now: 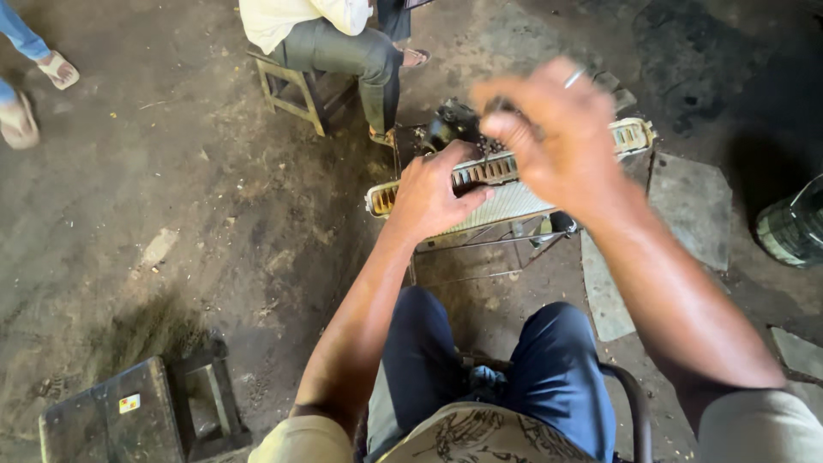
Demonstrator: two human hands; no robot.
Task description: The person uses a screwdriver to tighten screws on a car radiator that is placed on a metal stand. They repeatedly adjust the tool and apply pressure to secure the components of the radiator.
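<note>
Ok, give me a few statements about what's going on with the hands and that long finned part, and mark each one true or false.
1. The left hand rests on the long finned metal part. True.
2. The right hand lies flat on the floor. False: it is raised above the finned part, blurred, with a ring on one finger.
3. Another person sits on a wooden stool beyond the part. True.
4. The finned part lies directly on the wearer's lap. False: it sits on a thin wire frame in front of the knees.
5. A dark box stands on the floor at lower left. True.
</note>
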